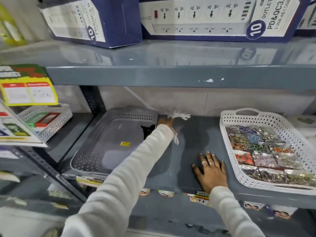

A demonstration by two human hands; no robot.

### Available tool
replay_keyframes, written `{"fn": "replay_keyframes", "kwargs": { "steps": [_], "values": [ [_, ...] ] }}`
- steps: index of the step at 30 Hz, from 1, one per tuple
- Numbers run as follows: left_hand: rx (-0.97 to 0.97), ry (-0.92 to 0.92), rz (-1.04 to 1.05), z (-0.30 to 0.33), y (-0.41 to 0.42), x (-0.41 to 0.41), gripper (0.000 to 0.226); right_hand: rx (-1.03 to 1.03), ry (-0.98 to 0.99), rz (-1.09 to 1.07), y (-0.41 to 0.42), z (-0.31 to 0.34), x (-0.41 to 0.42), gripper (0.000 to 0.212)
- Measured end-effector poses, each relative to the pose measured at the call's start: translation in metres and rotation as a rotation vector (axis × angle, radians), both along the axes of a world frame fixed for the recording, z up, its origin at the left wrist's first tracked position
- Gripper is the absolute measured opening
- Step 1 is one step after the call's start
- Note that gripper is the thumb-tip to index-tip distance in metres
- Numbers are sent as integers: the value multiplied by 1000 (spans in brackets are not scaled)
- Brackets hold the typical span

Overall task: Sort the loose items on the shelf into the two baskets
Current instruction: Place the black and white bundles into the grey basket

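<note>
My left hand [165, 123] reaches to the back of the grey shelf [191, 147] and is closed on a bunch of white items [177, 116], blurred, with a strand hanging down by my sleeve. It is just right of the grey basket [95, 151], which holds a small black item [147, 131] and a yellow sticker. My right hand [211, 170] lies flat, fingers spread, on the shelf near its front edge. To its right stands the white basket [229, 146], filled with several packets of colourful small items [266, 151].
Boxes of power strips [205, 17] stand on the shelf above. At the left, another white basket [49, 120] with boxed goods sits beside yellow price labels [29, 94]. A metal upright [92, 100] stands behind the grey basket. Paper labels line the shelf's front edge.
</note>
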State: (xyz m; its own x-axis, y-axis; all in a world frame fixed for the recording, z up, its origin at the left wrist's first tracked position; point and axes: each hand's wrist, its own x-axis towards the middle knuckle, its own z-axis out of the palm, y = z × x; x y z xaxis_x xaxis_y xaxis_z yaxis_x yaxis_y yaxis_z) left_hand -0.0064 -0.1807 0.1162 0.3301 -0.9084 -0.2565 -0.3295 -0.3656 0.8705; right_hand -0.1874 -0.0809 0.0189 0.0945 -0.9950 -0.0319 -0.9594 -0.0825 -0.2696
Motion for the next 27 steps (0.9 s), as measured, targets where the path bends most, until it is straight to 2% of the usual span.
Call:
{"fn": "replay_keyframes", "kwargs": {
  "steps": [1,3,5,7,10,12,15,18,21,24,27],
  "values": [
    [-41,147,85,11,1,6,32,0,-3,-4,0,0,0,81],
    [-118,227,206,25,5,24,30,-6,-2,-8,0,-2,1,64],
    [-149,180,260,38,17,46,33,-17,12,-14,2,-3,2,59],
    [-162,4,274,44,27,70,35,-19,26,-23,3,-4,3,59],
    [-79,-194,266,38,40,100,41,-18,42,-28,3,-3,3,58],
    [-7,-319,198,21,47,113,40,-22,43,-34,3,-3,4,58],
    [182,-510,-30,-9,64,122,42,-15,47,-40,2,-4,4,59],
    [430,-725,-317,-30,78,124,62,-12,60,-44,2,-4,4,60],
    [471,-857,-429,-29,84,126,79,-5,69,-46,3,-3,4,59],
    [506,-910,-481,-24,88,131,87,4,84,-43,4,-2,6,59],
    [521,-877,-515,-19,92,134,95,40,103,-43,6,2,8,60]
  ]
}}
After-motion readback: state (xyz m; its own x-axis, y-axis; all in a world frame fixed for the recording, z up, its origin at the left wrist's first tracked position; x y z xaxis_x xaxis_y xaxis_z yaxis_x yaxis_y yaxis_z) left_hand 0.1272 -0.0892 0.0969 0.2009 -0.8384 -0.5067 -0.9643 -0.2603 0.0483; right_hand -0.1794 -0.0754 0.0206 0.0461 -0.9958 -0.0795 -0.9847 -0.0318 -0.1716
